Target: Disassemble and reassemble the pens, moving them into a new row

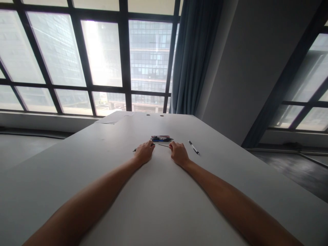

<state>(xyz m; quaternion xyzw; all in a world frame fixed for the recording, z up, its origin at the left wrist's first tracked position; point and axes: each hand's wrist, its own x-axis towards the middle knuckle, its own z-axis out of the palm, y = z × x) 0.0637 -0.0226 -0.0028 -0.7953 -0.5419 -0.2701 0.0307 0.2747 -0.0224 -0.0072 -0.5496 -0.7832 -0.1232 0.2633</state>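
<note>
Two bare forearms stretch forward across a pale grey table [77, 153], hands resting close together near its middle. The left hand [145, 152] lies curled, fingers closed over a dark pen barrel [134, 150] whose tip pokes out to that hand's outer side, lying crosswise. The right hand [178, 153] is likewise curled, pinching the end of a thin dark refill [163, 145], which runs sideways from its fingertips toward the left hand, ending just short of it. Just beyond both hands, between them, lies a small bundle of pens [161, 138], long axes also crosswise. Out past the right hand's outer side sits a single white pen [194, 147], angled, untouched. Farther off, paper sheets [112, 118] at the table's far edge, then tall windows [102, 54] and a blue curtain [194, 58].
</note>
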